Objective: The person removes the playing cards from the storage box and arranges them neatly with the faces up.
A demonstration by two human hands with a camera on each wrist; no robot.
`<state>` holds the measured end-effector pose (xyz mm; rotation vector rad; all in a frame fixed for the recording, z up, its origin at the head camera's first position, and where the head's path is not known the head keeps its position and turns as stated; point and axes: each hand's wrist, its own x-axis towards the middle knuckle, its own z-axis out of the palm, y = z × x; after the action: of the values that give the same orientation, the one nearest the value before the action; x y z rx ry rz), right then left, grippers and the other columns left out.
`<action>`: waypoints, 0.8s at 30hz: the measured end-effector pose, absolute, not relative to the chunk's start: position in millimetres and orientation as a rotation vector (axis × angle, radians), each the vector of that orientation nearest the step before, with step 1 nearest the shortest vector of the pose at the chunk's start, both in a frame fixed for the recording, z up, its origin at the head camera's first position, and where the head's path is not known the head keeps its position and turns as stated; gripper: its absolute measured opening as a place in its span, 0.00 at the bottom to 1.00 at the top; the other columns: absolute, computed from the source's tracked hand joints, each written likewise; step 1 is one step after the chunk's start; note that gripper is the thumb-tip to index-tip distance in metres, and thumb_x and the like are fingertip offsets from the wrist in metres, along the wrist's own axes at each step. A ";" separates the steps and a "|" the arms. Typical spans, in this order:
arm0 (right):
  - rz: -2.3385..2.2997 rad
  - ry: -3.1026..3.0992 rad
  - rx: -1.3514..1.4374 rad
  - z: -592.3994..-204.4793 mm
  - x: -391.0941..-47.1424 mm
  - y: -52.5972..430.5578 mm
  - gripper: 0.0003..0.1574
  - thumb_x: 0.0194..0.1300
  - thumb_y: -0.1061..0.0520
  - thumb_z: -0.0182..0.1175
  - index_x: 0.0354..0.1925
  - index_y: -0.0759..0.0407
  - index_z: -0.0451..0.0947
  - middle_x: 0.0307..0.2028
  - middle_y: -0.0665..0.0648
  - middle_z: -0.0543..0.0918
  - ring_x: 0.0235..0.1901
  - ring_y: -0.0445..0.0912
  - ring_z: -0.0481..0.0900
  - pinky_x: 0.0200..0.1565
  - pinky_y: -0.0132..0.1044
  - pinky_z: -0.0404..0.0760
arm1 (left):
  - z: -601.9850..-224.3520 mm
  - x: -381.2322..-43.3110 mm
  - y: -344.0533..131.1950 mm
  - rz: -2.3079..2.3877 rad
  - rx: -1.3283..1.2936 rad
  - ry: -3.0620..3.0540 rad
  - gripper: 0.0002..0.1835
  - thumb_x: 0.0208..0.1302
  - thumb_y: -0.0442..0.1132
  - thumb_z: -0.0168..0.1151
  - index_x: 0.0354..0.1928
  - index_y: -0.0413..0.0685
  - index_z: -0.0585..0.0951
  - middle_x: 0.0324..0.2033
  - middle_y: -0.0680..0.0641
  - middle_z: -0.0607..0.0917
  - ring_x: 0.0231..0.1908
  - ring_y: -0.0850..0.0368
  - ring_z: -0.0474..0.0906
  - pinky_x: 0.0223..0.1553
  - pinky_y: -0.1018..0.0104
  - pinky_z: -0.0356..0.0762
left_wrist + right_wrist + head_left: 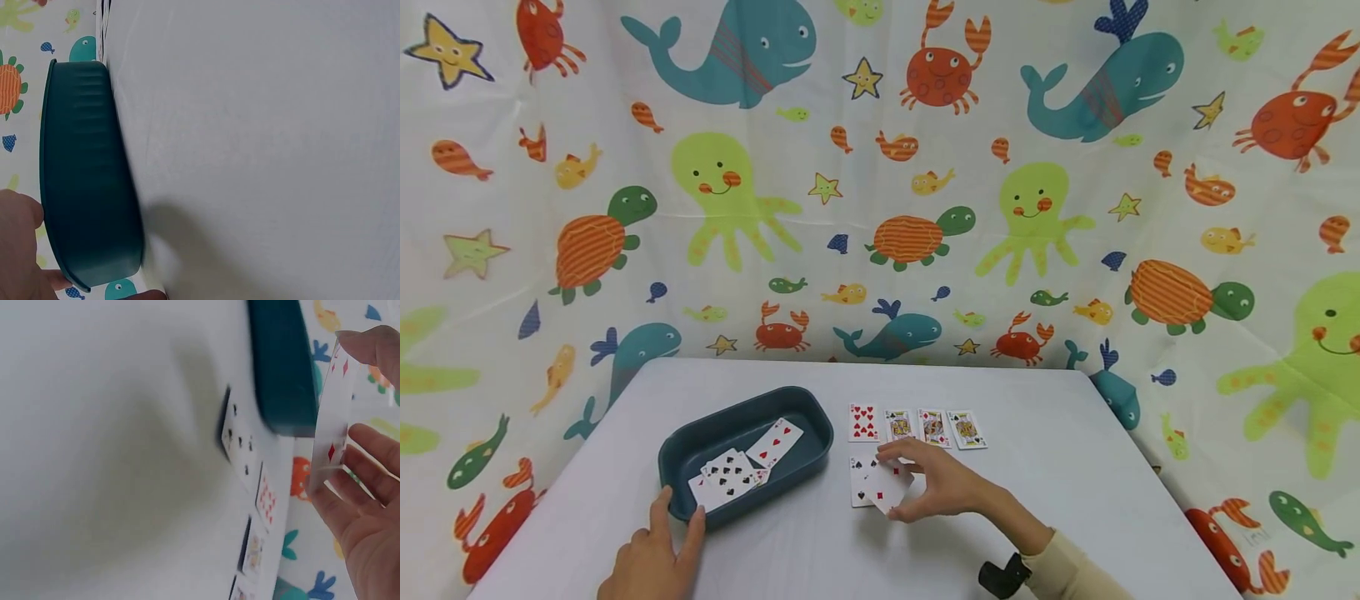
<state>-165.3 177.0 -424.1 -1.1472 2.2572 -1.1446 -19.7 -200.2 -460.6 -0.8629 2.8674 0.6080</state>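
Note:
My right hand (pixel 943 479) pinches a diamond playing card (pixel 334 412) between thumb and fingers, tilted above the table. In the head view, that card overlaps a spade card (pixel 859 475) lying face up beneath it. On the left, a dark teal tray (pixel 775 493) holds several loose face-up cards, including a heart card (pixel 775 442) and a spade card (pixel 730 473). My left hand (pixel 651 554) touches the tray's near left corner, with index finger and thumb extended along its outside. Left wrist view shows the tray's outer wall (pixel 90 175) and fingertips at its rim.
Behind the spade card lies a row: a red heart card (pixel 863 422) and three face cards, the rightmost a king-like card (pixel 966 429). A white cloth covers the table (pixel 1037 492). A sea-animal curtain (pixel 880 183) hangs behind it.

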 end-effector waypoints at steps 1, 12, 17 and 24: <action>-1.107 2.269 -1.167 -423.7 -165.7 179.1 0.42 0.57 0.45 0.77 0.67 0.48 0.74 0.68 0.53 0.73 0.66 0.43 0.71 0.64 0.37 0.74 | -460.3 -19.4 -200.1 0.615 -0.860 2.860 0.49 0.71 0.74 0.42 0.71 0.35 0.55 0.33 0.30 0.78 0.36 0.35 0.78 0.37 0.34 0.80; -0.598 2.391 -1.262 -413.6 -171.0 187.1 0.44 0.56 0.45 0.77 0.67 0.51 0.74 0.70 0.52 0.72 0.70 0.47 0.67 0.69 0.48 0.70 | -459.7 -16.7 -200.2 0.628 -0.873 2.822 0.49 0.70 0.75 0.41 0.72 0.37 0.55 0.34 0.30 0.78 0.37 0.35 0.78 0.37 0.35 0.80; -0.383 2.405 -1.253 -413.1 -174.9 186.0 0.44 0.53 0.48 0.79 0.66 0.51 0.74 0.69 0.50 0.72 0.70 0.46 0.67 0.69 0.44 0.70 | -460.0 -18.3 -200.1 0.619 -0.871 2.825 0.50 0.70 0.76 0.41 0.73 0.38 0.55 0.35 0.30 0.78 0.38 0.35 0.78 0.38 0.35 0.80; -0.189 2.383 -1.358 -418.3 -186.4 184.1 0.45 0.53 0.50 0.78 0.67 0.49 0.73 0.69 0.50 0.72 0.70 0.45 0.67 0.68 0.40 0.70 | -461.0 -19.1 -199.8 0.601 -0.898 2.828 0.51 0.69 0.76 0.40 0.73 0.39 0.54 0.35 0.30 0.78 0.37 0.36 0.78 0.38 0.35 0.81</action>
<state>-186.4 184.1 -418.3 -1.3582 2.3835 -0.1889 -19.1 -199.8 -461.0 -0.8983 2.8281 0.6011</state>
